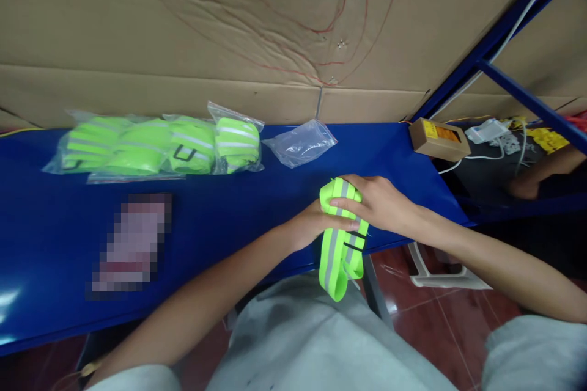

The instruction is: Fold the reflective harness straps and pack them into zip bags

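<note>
A neon-yellow reflective strap (333, 256) with a grey stripe is bunched between my hands over the table's front edge. My left hand (316, 223) grips it from the left, fingers lying across its front. From the upper right, my right hand (378, 198) closes round the top of the bundle. Below my fingers the strap hangs in loops, with a black buckle or slider (355, 241) on its right side. My palms' inner sides are hidden.
Bagged neon straps (137, 146) lie in a row along the back of the blue table (220, 208). Beside them is a clear plastic bag (302, 142). A cardboard box (439, 138) stands at the right; beyond the blue frame, another person's arm (550, 168) shows.
</note>
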A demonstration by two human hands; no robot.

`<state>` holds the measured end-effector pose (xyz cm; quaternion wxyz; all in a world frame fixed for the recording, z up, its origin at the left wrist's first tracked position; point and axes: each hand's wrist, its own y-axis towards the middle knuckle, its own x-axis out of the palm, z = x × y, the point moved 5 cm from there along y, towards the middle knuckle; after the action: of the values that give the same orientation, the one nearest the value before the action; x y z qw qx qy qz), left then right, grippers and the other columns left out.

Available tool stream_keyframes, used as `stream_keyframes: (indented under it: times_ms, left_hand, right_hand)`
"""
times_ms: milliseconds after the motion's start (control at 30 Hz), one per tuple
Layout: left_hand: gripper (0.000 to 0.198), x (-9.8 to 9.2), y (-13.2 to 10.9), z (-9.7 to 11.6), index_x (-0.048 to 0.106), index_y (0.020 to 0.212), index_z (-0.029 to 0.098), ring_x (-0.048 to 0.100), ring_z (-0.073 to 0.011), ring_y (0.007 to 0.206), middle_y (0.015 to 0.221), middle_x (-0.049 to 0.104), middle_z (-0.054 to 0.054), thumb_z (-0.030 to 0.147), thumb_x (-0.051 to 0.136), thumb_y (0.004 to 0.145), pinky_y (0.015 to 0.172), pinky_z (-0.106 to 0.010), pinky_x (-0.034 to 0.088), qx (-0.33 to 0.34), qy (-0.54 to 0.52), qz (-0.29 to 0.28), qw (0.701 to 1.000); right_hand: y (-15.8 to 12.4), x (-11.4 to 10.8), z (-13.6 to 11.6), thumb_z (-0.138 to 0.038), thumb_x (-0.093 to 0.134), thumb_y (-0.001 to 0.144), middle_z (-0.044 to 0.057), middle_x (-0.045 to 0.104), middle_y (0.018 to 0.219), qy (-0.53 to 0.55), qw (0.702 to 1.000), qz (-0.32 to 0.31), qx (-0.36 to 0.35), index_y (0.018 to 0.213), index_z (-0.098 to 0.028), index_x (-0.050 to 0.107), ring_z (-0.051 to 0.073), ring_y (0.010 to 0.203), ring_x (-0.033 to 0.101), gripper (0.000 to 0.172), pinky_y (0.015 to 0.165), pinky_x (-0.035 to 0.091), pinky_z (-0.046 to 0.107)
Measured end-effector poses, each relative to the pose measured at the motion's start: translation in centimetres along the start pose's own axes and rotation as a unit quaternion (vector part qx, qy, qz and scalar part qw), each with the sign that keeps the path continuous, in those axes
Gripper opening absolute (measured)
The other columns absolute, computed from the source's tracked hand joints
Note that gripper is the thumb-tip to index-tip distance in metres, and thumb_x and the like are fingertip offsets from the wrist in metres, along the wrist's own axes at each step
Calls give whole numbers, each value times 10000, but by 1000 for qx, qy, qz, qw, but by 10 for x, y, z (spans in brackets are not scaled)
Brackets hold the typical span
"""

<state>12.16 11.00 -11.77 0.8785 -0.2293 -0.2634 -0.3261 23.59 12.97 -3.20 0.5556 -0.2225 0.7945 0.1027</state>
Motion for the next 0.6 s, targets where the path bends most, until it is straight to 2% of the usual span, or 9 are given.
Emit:
stream_keyframes:
  times_ms: [233,400,500,600]
  left_hand:
    - [463,4,-4,-5,746,960,142,694,-165,736,844,725,-35,333,987,614,709,-310,588,-47,-43,14,998]
    - [537,-3,2,1,758,1053,158,703,-176,796,950,757,-64,466,951,657,725,-298,573,28,75,32,996]
    - [567,-9,6,2,758,1033,138,688,-175,753,926,758,-74,537,923,665,687,-294,555,52,141,20,988]
    - [572,-11,8,-1,749,1041,142,690,-173,791,951,756,-69,510,939,647,733,-293,557,61,161,-7,985]
  right_hand:
    - [6,-18,-2,-713,463,981,55,679,811,14,998,54,12,1002,-174,616,170,667,585,561,627,321,289]
    - [6,-28,-1,-758,423,963,-15,522,614,82,996,32,31,705,-195,485,104,558,399,622,580,299,272]
    - [6,-27,1,-778,427,944,-19,510,617,119,992,8,37,692,-192,497,106,587,409,641,574,309,264]
    - [8,-28,3,-770,461,934,-19,524,644,127,991,3,42,734,-190,526,113,612,437,617,581,325,261]
